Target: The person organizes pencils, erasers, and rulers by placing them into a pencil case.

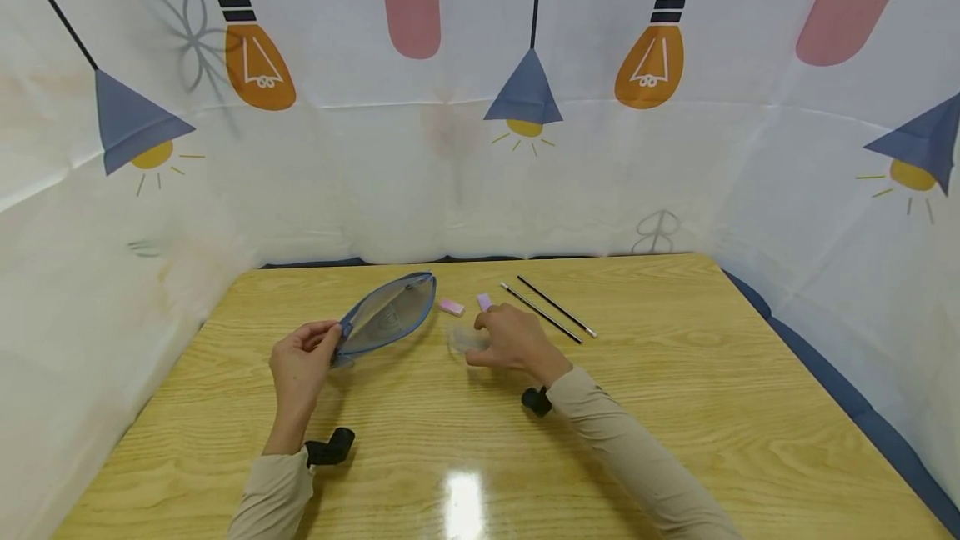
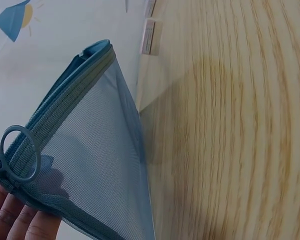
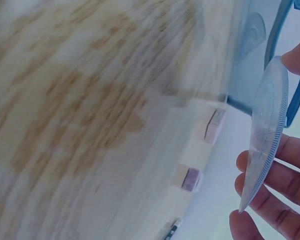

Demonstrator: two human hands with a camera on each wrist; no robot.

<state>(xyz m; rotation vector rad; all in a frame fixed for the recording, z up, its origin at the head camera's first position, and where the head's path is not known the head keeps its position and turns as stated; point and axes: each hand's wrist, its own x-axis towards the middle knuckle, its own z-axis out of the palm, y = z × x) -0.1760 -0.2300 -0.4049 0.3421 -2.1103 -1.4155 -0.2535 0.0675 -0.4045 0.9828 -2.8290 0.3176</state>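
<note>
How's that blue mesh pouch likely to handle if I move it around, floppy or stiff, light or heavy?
The mesh pouch is probably light: the left hand holds it by just one end. Its thin, see-through mesh would likely flex, but the blue edging seems springy, bowing outward rather than drooping.

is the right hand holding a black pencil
No, the right hand holds a clear curved plastic protractor; both thin black pencils lie on the wooden table.

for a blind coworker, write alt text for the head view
A person's left hand grips a blue pouch while their right hand holds a clear protractor over a wooden table. Two erasers and two pencils lie near the right hand.
</note>
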